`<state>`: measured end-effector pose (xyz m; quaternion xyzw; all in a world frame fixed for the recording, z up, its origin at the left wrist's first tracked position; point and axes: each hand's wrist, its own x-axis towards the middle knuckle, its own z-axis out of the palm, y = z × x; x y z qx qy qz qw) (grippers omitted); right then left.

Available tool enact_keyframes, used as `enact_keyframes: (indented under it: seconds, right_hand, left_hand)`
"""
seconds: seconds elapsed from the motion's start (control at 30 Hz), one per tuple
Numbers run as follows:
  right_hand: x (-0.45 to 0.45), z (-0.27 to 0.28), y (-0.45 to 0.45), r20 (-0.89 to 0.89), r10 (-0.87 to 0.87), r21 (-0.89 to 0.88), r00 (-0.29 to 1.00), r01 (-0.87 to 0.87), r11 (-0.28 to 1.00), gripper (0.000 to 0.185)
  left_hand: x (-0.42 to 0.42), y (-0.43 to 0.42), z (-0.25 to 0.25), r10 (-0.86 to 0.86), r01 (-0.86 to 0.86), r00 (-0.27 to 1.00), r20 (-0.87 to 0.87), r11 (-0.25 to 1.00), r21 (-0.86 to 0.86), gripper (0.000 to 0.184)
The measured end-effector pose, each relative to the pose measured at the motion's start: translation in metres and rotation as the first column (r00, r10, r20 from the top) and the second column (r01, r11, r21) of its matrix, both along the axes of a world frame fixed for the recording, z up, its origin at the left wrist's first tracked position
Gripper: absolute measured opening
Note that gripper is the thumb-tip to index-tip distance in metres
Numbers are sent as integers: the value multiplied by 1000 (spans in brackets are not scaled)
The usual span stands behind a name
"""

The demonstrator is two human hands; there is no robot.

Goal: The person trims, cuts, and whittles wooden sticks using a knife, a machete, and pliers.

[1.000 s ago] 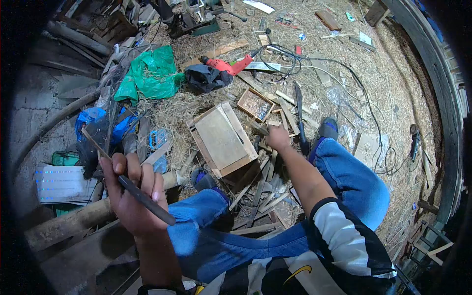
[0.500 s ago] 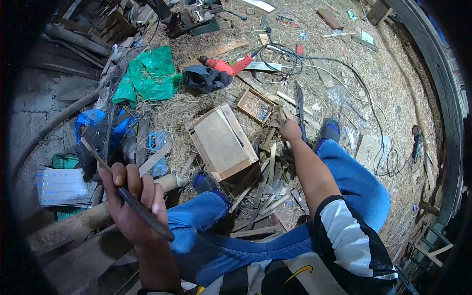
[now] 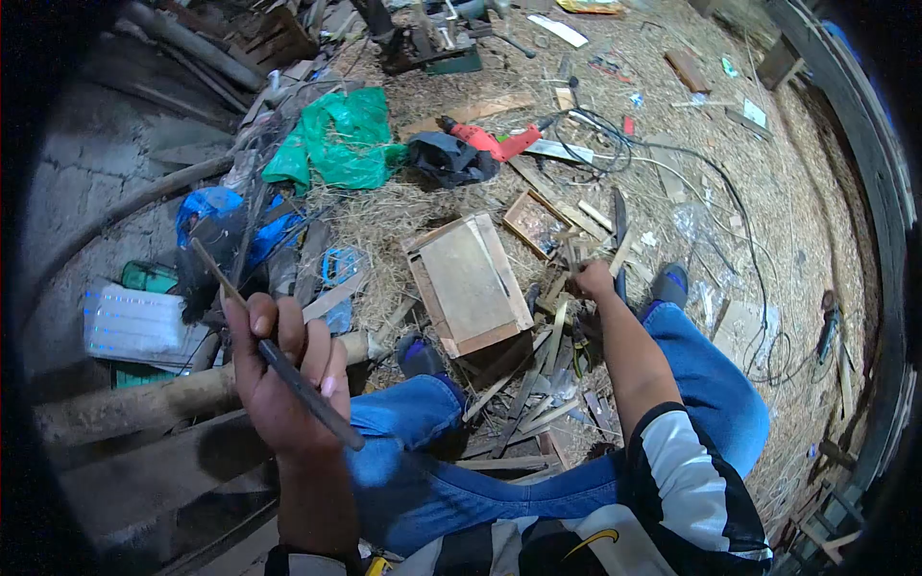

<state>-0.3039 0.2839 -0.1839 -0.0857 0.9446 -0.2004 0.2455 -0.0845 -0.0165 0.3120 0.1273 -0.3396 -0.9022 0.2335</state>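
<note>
My left hand is raised at the lower left, its fingers wrapped round a slim stick-like tool with a dark rounded lower part and a thin tan upper end. Reaching forward, my right hand has its fingers closed at a short wood piece among loose scraps; the fingertips are partly hidden. Left of that hand stands a wooden box with a pale panel on top. Just beyond it lies a small wooden tray with small bits inside. A long dark blade rests beside the right hand.
A red power drill lies by a black bag and a green plastic bag. Black cable loops over the straw-covered ground. Wood scraps lie between my legs, and a thick pole is at left.
The whole view has shifted, so most things appear farther right. My right hand has moved slightly among the wood scraps beside the tray. My left hand keeps its hold on the tool.
</note>
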Motion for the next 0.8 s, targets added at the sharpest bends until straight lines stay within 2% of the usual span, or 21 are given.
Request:
enact_keyframes:
  seconds: [0.03, 0.07, 0.17, 0.2, 0.23, 0.3, 0.33, 0.37, 0.43, 0.47, 0.5, 0.57, 0.63, 0.73, 0.8]
  right_hand:
    - [0, -2, 0, 34, 93, 76, 995, -95, 993, 44]
    - [-2, -5, -2, 201, 13, 36, 979, -20, 999, 47]
    - [-2, -12, -6, 231, 10, 22, 973, -16, 1000, 47]
    - [3, -6, -11, 122, -18, 39, 992, 13, 999, 43]
    - [4, 0, -14, 120, -17, 39, 993, 13, 999, 43]
    - [5, 23, -15, 12, -127, -183, 992, 127, 975, 38]
    - [5, 63, -23, -19, -151, -207, 988, 144, 968, 35]
    - [-1, 56, -23, -28, -153, -203, 988, 144, 968, 35]
    - [-17, 39, -24, 78, -221, -402, 972, 234, 886, 37]
    - [-19, 53, -28, 210, -226, -374, 951, 292, 880, 38]
    - [-18, 53, -29, 202, -222, -372, 954, 284, 884, 38]
    - [-10, 51, -28, 68, -123, -200, 990, 135, 970, 39]
    - [-11, 20, -22, 54, -76, -158, 996, 84, 984, 40]
    - [0, -8, -18, 7, -193, -83, 981, 193, 978, 41]
    - [5, -32, -15, -10, -323, -55, 946, 322, 945, 35]
  left_hand:
    - [1, -2, 1, 5, -4, 1000, -10, 1000, 11, 39]
    - [2, -5, 1, -8, 9, 999, -40, 1000, 13, 38]
    - [6, -10, 3, 39, -38, 998, -53, 999, 11, 37]
    - [7, -11, 3, 42, -41, 998, -54, 999, 10, 37]
    - [8, -13, 4, 42, -42, 997, -61, 999, 8, 37]
    - [10, -17, 6, 38, -37, 997, -72, 999, 11, 37]
    - [13, -19, 7, 27, -26, 996, -86, 1000, 14, 37]
    - [15, -22, 8, 17, -16, 995, -102, 1000, 17, 37]
    - [19, -28, 10, 16, -14, 992, -129, 1000, 19, 36]
    - [22, -32, 12, 17, -15, 989, -146, 1000, 14, 36]
    - [26, -36, 14, 23, -20, 988, -153, 1000, 20, 36]
    - [32, -43, 18, 41, -41, 985, -167, 999, 2, 36]
    - [36, -47, 19, 57, -59, 983, -174, 998, -7, 35]
    - [39, -48, 16, 75, -80, 985, -153, 997, -25, 37]
    - [37, -50, 11, 44, -52, 988, -147, 998, -47, 39]
